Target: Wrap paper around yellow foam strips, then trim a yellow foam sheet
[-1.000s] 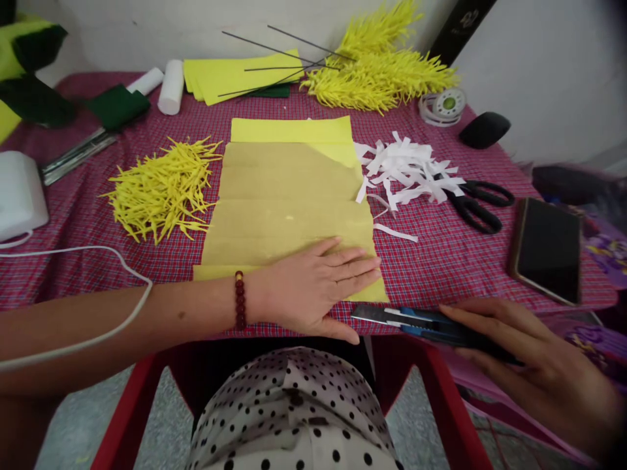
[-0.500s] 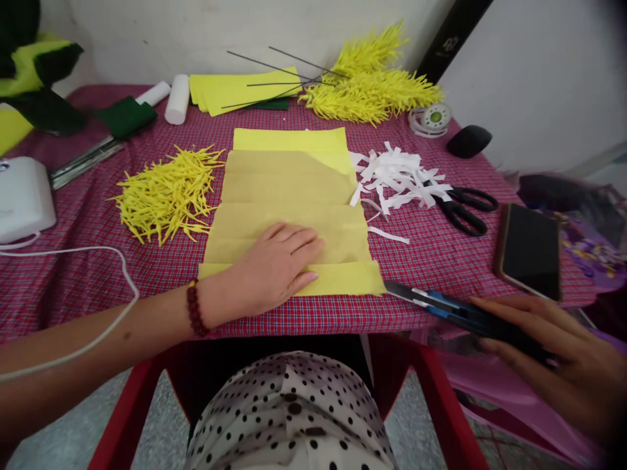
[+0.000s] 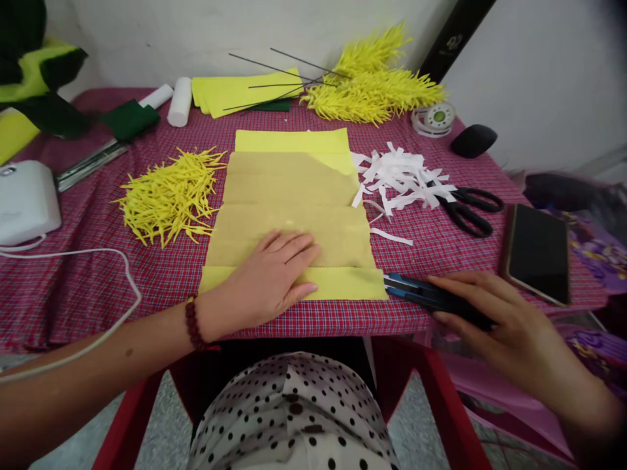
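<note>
A tan sheet [image 3: 294,222] lies over yellow paper [image 3: 353,284], whose strips show along the near and far edges. My left hand [image 3: 269,274] rests flat on both, fingers stretched out and slightly apart. In my right hand [image 3: 490,313] is a blue and black utility knife [image 3: 435,299]. Its front end meets the right edge of the near yellow strip, and the blade is hidden there. A pile of yellow fringed pieces [image 3: 169,196] sits left of the sheet, and white strips [image 3: 399,176] lie to its right.
Black scissors [image 3: 473,209] and a phone [image 3: 539,254] lie on the right, with a black mouse [image 3: 473,141] farther back. Yellow fringed stems [image 3: 377,91], yellow sheets [image 3: 249,88] and white rolls [image 3: 179,103] line the back. A white cable [image 3: 128,267] crosses my left forearm.
My right hand has moved left with the knife, bringing its front end to the paper's edge; the blade that showed before is hidden now. My left hand has stayed on the sheet.
</note>
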Tool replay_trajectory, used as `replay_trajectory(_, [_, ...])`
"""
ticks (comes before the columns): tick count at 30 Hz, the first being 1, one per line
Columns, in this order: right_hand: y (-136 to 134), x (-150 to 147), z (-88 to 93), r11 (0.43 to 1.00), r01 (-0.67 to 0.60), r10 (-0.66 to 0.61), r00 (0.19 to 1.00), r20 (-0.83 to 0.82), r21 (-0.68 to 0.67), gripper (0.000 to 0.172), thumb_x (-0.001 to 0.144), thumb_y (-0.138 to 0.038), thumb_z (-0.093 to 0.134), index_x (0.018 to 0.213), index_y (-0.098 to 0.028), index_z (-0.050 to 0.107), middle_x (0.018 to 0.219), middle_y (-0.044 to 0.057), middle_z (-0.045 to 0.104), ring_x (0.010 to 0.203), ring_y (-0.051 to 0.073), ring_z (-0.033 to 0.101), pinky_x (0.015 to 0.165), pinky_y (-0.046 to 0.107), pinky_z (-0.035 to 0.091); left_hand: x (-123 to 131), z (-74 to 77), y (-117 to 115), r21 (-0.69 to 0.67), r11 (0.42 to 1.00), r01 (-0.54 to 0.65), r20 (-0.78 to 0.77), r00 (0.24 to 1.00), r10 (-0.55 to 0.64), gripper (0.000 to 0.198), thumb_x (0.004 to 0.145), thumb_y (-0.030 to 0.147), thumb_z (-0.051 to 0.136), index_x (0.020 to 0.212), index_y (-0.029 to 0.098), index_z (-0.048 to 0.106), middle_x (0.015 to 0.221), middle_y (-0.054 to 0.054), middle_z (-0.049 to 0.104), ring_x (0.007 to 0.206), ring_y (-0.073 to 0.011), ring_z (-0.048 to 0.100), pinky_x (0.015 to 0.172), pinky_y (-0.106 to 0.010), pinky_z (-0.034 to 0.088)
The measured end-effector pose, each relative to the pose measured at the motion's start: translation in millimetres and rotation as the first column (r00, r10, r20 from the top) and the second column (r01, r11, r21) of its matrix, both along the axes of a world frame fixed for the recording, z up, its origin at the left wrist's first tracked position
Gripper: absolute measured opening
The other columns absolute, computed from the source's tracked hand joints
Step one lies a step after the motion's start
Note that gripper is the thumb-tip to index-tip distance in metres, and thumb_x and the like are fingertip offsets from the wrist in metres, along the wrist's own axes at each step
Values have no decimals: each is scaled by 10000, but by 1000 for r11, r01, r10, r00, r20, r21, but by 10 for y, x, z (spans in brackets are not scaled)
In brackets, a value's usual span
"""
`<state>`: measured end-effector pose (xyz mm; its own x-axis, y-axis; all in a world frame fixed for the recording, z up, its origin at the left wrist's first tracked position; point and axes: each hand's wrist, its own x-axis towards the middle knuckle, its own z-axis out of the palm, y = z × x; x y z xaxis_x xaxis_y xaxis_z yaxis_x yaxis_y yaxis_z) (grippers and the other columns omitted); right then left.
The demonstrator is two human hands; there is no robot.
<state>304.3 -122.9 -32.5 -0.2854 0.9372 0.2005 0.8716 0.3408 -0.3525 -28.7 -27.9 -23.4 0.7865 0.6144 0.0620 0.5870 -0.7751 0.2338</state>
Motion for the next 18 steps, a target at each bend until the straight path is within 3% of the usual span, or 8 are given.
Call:
replay_trajectory(8, [22, -160, 57, 994, -98, 96, 995, -40, -56, 374, 884, -291, 556, 1255, -243, 540, 1088, 90, 576, 964, 230, 586, 812, 404, 511, -21, 23, 6, -54, 998, 9, 26, 1000, -8, 618, 938, 541, 320, 1398, 132, 377, 1469, -134, 385, 1357, -261, 326, 1147, -477, 197])
replay_trajectory(18, [90, -312, 82, 985, -154, 153, 988, -26, -78, 380, 877, -249, 543, 1256, -222, 550, 1123, 100, 581, 1016, 242, 585, 847, 443, 500, -12, 30, 4, 11, 1000, 24, -8, 1000, -24, 630, 930, 572, 294, 1369, 136, 413, 1441, -144, 412, 1332, -279, 350, 1126, -469, 210])
